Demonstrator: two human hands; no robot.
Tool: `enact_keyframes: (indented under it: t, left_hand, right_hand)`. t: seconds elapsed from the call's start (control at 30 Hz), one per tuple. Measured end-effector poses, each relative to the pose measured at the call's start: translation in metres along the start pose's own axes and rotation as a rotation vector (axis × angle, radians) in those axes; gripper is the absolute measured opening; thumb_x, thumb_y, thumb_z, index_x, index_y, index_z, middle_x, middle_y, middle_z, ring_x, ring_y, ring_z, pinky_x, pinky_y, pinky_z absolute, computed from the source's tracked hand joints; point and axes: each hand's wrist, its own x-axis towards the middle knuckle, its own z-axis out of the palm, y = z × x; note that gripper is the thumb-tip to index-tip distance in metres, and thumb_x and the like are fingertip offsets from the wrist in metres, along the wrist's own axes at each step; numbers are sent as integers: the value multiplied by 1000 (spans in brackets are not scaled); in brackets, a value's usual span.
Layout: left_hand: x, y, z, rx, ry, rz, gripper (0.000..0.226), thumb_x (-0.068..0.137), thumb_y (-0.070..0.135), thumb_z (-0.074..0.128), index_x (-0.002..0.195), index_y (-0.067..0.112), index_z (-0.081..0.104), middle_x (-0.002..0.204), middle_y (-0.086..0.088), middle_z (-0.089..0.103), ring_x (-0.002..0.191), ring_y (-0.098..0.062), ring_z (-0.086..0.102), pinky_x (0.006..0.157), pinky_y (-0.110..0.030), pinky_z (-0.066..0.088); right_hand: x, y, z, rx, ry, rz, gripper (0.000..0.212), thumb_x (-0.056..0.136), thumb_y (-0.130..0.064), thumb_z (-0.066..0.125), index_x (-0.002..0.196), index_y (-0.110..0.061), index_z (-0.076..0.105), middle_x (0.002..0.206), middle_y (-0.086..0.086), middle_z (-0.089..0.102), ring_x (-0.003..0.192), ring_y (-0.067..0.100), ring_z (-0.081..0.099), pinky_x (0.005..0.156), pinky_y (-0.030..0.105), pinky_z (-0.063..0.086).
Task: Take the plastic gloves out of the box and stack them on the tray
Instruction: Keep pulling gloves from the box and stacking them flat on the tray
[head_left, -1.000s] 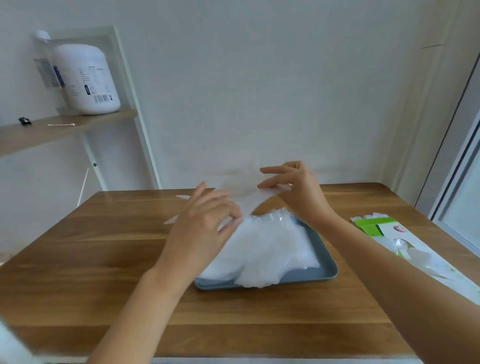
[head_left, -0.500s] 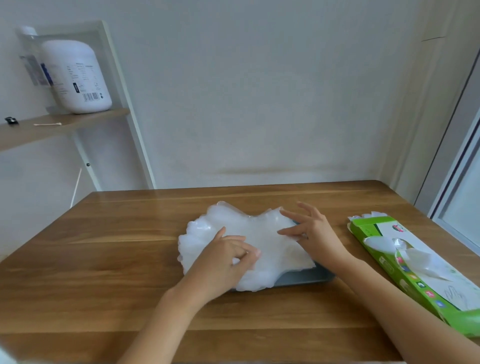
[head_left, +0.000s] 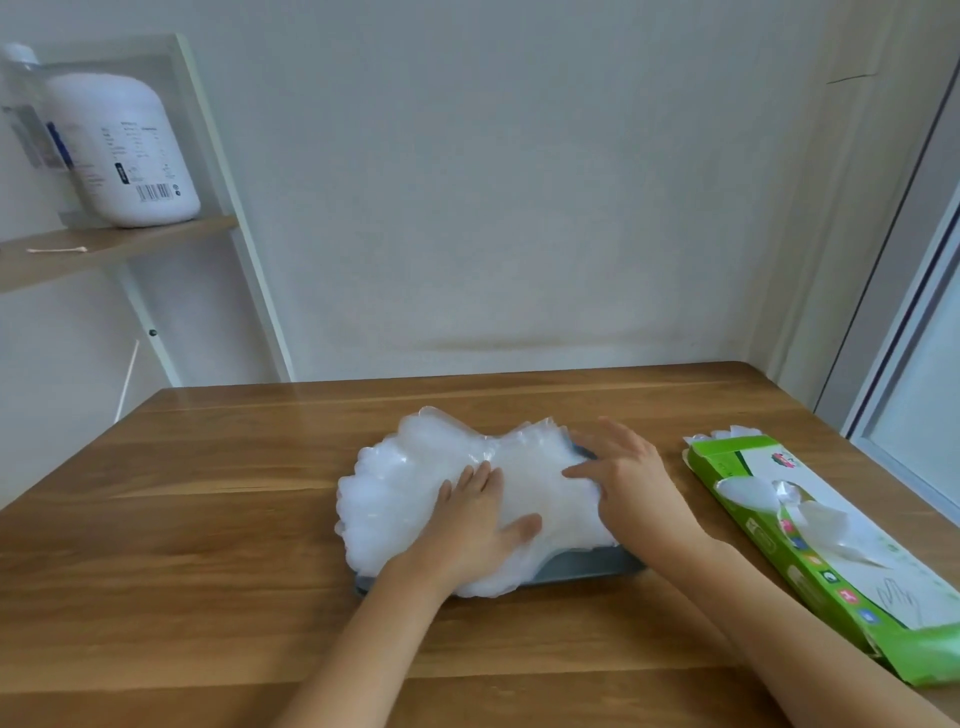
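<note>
Both hands, the left hand (head_left: 480, 525) and right hand (head_left: 631, 488), press with fingers spread flat on flimsy, slippery-looking plastic gloves (head_left: 410, 488) heaped over the tray (head_left: 582, 569), left of the box (head_left: 831, 551).

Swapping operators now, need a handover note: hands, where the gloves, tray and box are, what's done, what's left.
Left hand: open, palm flat on the glove stack.
Right hand: open, fingers spread on the stack's right side.
Glove stack sits on the blue-grey tray at table centre and overhangs its left and front edges.
Green box lies to the right on the table, apart from the tray, with a glove sticking out of its opening.
Done: a thick pile stacked.
Left: pull the remaining gloves and add them; count inside not visible.
</note>
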Motion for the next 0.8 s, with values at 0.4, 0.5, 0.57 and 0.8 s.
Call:
enact_keyframes:
  t: [0.4, 0.5, 0.57, 0.8]
  left_hand:
    - [9, -6, 11, 277, -100, -57, 84, 99, 54, 31, 152, 7, -15, 161, -7, -17, 148, -21, -17, 120, -43, -7]
    - [10, -9, 13, 250, -93, -68, 97, 92, 66, 34, 152, 8, -15, 161, -6, -17, 148, -20, -17, 119, -45, -8]
    - [9, -11, 13, 237, -99, -83, 102, 88, 73, 34, 151, 10, -16, 161, -5, -19, 147, -19, -19, 118, -47, -9]
    - [-3, -31, 0, 156, -183, -197, 116, 68, 90, 27, 150, 24, -22, 157, -3, -29, 145, -19, -24, 117, -52, -11]
  right_hand:
    - [22, -67, 28, 756, -266, 244, 39, 103, -16, 32, 139, -8, 44, 132, 11, 54, 114, 17, 53, 94, 18, 39]
    - [19, -53, 42, 709, -228, 275, 42, 103, -15, 30, 145, -15, 38, 152, 4, 35, 140, 18, 30, 114, 26, 18]
    - [20, -46, 46, 635, -240, 236, 44, 103, -11, 28, 146, -19, 37, 156, 1, 26, 145, 17, 18, 115, 26, 10]
    - [20, -31, 55, 68, -351, 141, 62, 99, -53, 22, 153, -29, 4, 160, 7, -11, 145, 36, -12, 117, 47, -3]
